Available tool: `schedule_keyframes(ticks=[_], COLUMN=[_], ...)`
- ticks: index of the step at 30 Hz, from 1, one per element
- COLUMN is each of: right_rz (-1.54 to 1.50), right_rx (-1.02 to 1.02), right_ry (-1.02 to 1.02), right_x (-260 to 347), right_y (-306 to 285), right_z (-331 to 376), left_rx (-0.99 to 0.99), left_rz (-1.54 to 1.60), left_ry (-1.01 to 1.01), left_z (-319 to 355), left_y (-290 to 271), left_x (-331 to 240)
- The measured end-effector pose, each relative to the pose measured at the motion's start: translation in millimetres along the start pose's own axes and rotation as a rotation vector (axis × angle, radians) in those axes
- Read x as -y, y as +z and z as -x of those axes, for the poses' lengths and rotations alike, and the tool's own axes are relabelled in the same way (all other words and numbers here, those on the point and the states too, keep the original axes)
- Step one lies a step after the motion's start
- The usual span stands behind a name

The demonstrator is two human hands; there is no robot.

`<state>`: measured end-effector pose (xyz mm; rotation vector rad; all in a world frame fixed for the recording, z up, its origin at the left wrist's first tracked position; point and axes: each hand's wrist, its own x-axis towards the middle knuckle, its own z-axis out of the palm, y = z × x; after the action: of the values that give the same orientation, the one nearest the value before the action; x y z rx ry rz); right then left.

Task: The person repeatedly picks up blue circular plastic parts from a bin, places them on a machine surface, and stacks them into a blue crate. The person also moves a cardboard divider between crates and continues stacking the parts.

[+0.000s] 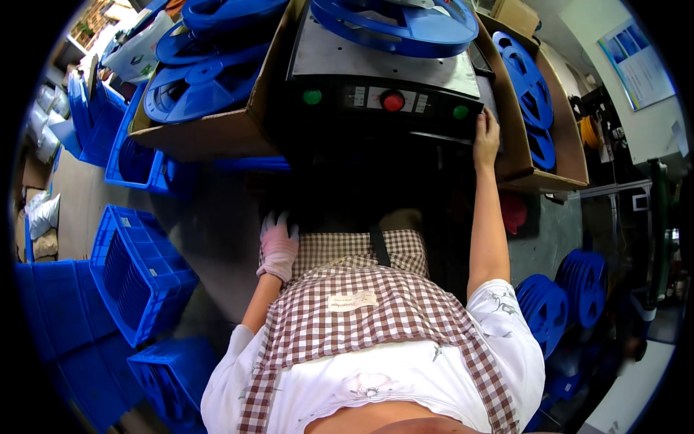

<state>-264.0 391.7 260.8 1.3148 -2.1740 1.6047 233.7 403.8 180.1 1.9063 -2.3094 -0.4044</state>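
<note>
My left hand (278, 247), in a pink and white glove, rests on my lap beside the checked apron (361, 300), fingers spread and holding nothing. My bare right hand (486, 137) reaches forward to the right front corner of a black machine, its fingers stretched along the edge near a green button (460, 112). On the machine's front panel (347, 101) there is also a red button (392, 101) in the middle and another green button (312, 96) at the left. A blue plastic reel (405, 36) lies on the metal top plate (329, 54).
A cardboard box (210, 137) with blue reels stands left of the machine. Another cardboard box (557, 152) with reels is close to the right. Blue crates (144, 271) are at my left, and more reels (542, 311) stand low at my right.
</note>
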Motion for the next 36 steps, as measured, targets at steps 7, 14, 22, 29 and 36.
schedule_keyframes(ticks=[7,14,22,29,36], right_rz=[-0.212,0.135,0.37,0.459,0.061], right_rx=[-0.054,0.015,0.177,0.199,0.154], right_ry=[-0.17,-0.718,-0.884,-0.97,-1.024], right_x=[99.9,177.5,192.8,204.4,186.0], right_y=[-1.5,33.2,69.3,80.8,21.6], right_z=[-20.5,-74.3,-102.0,-112.4,-155.1], left_rx=[0.115,-0.305,-0.119,-0.005,-0.081], left_rz=[-0.165,-0.239,-0.163,-0.113,0.129], left_ry=[0.013,0.252,0.122,0.052,0.0], left_z=[15.4,16.6,22.8,20.9,44.3], left_y=[9.6,63.4,29.4,26.8,-5.6], left_x=[22.8,61.3,44.2,44.3,31.5])
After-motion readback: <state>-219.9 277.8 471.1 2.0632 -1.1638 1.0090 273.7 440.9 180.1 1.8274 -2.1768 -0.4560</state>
